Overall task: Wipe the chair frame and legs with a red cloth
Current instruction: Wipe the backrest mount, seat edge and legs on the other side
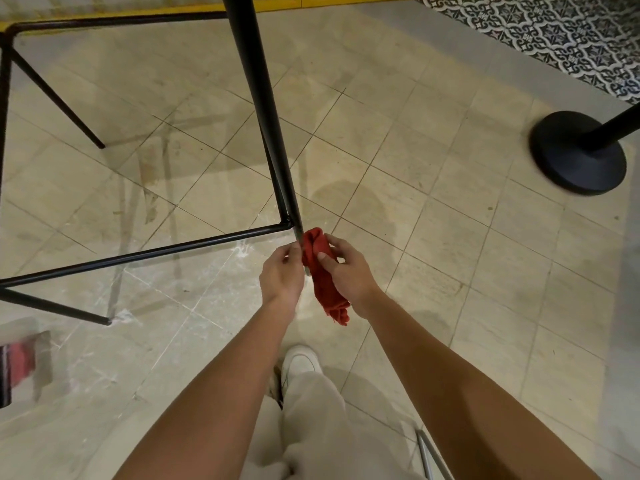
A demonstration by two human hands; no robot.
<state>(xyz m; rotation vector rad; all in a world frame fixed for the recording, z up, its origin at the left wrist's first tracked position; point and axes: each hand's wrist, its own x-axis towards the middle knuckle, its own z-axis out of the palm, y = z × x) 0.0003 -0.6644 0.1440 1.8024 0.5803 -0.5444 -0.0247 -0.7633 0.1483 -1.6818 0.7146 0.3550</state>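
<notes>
A black metal chair frame (145, 252) stands over the beige tiled floor, with thin crossbars and tapered legs. Its nearest leg (263, 98) runs from the top of the view down to my hands. A red cloth (323, 275) is bunched against the lower end of that leg, just below the crossbar joint, and its tail hangs down. My right hand (346, 271) grips the cloth, thumb on top. My left hand (282, 275) pinches the leg and the cloth's edge from the left. The leg's tip is hidden behind my hands.
A black round stanchion base (578, 154) stands at the right. Patterned dark tiles (554, 32) fill the top right corner. A blurred red and grey object (20, 362) sits at the left edge. My light trousers and white shoe (301, 362) are below my hands.
</notes>
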